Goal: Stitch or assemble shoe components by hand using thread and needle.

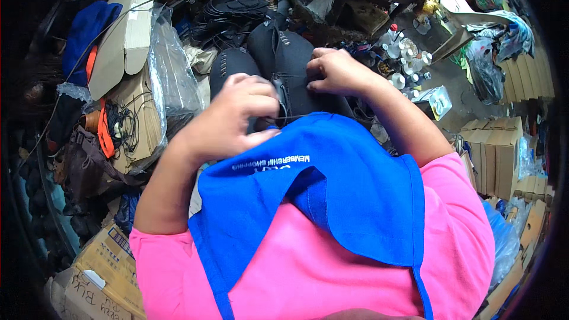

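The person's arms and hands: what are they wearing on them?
Short bright pink sleeves cover only the upper arms; both forearms are bare below them. The left hand and right hand wear no gloves, and no rings, watch or bracelet show. A blue apron hangs over the pink top.

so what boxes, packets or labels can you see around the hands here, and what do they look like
Flat brown cardboard box, upper left, with a small white label.
Clear plastic bag beside it, crinkled.
Brown cartons stacked at right, plain.
Small box right of the right hand, white and pale blue.
Brown cardboard boxes, lower left, with dark handwriting.
White printed lettering on the blue apron below the left hand.
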Motion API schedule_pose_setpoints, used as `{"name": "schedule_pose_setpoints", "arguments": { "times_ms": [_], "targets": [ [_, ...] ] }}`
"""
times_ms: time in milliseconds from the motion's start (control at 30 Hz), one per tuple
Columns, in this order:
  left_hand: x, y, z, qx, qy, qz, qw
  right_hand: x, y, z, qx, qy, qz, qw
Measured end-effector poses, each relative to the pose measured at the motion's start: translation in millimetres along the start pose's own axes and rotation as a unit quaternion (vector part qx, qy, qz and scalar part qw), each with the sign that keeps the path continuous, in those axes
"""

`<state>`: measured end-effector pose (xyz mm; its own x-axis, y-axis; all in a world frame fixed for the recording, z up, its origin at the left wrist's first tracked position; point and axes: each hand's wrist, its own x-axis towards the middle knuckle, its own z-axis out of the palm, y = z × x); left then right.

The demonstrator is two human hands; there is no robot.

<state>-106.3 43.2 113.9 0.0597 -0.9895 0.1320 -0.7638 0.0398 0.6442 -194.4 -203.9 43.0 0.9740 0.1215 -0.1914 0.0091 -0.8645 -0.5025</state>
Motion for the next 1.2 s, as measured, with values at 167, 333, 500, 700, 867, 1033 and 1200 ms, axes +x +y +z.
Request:
{"name": "schedule_pose_setpoints", "arguments": {
  "times_ms": [167,333,500,700,867,1033,1200],
  "targets": [
    [-31.9,28.0,-45.5,-0.242,0.172,-0.012,0.955,-23.2,21.2,-13.2,-0.188,0.145,0.102,0.966],
    [-76.1,45.7,-86.9,-0.178,0.361,0.065,0.913,-53.1,64.6,-25.6,-0.176,0.169,0.247,0.938],
    [-122.5,34.4,-108.9,-0.338,0.418,0.056,0.841,-92.2,112.0,-27.5,-0.062,0.176,0.323,0.928],
    [-187.0,-2.5,-116.4,-0.360,0.541,-0.068,0.757,-122.5,174.4,-8.9,-0.025,0.237,0.408,0.881],
    [-247.9,-55.6,-113.2,-0.458,0.556,-0.186,0.668,-121.2,202.7,8.4,0.170,0.205,0.415,0.870],
    [-237.7,-73.8,-97.8,-0.301,0.637,-0.292,0.646,-122.5,177.4,4.2,0.545,0.179,0.299,0.763],
    [-141.9,-45.6,-39.3,0.306,0.391,-0.256,0.830,-113.6,117.5,-22.7,-0.027,-0.121,0.275,0.953]
  ]
}}
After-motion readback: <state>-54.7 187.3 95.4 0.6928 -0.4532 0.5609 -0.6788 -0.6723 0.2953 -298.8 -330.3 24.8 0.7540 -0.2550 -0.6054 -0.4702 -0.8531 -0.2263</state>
